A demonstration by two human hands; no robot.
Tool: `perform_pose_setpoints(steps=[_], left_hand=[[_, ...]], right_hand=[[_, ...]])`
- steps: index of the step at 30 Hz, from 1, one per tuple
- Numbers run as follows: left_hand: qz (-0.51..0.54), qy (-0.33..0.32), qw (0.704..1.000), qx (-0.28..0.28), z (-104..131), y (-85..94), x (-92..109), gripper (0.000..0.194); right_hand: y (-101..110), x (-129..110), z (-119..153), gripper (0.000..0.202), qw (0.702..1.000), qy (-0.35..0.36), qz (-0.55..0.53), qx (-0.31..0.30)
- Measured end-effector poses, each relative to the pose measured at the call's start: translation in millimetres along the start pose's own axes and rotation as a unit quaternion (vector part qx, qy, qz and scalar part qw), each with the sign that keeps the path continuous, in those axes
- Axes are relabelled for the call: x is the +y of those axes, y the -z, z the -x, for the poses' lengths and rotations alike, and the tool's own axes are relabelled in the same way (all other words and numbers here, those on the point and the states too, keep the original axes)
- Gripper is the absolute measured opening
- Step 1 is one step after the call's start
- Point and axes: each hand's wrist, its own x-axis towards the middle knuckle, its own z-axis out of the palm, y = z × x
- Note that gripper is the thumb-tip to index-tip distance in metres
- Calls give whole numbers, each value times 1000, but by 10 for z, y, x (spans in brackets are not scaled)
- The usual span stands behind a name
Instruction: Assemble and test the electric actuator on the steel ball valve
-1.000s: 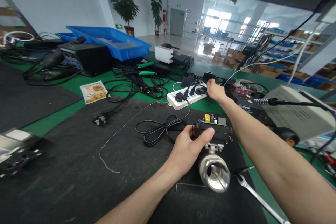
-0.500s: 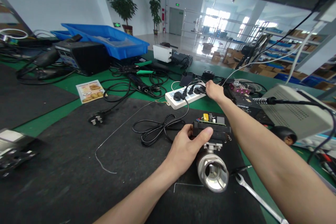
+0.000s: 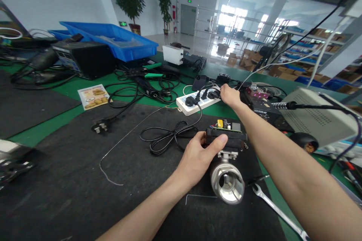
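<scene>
My left hand (image 3: 196,156) is closed round the black housing of a motorized ball valve (image 3: 235,140), its thumb across the near face. On top of the housing sits an exposed circuit board (image 3: 231,125) with a yellow component. Below, the round steel valve body rests on the mat, its bore facing me. Farther off, my right hand (image 3: 229,96) is at the far right end of a white power strip (image 3: 185,110), fingers curled; what they grip is hidden. Several black plugs (image 3: 190,101) stand in the strip, and a coiled black cable (image 3: 162,145) lies before it.
A wrench (image 3: 278,211) and a hex key (image 3: 198,196) lie near the valve. Solder wire (image 3: 121,145) curves over the black mat. A loose plug (image 3: 100,126) is at left. Behind are a blue tray (image 3: 132,52), a black box (image 3: 85,58) and green-handled pliers (image 3: 154,75); a beige instrument (image 3: 313,115) stands right.
The whole view has shifted slightly, with things appearing a little farther left and up. Both hands keep their places at the valve and the power strip.
</scene>
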Motion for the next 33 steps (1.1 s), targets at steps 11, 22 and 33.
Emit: perform_pose_setpoints(steps=[11,22,33], left_hand=[[4,5,1000,-2,2,0,34,52],[8,-2,1000,-8,9,1,47,52],[43,-12,999,-23,45,-12,55,55]], right_hand=[[-7,-3,12,38,1000,-5,-13,5],[119,-41,103,39,998,2,-60,0],[1190,55,1532,34,962,184,-192,58]])
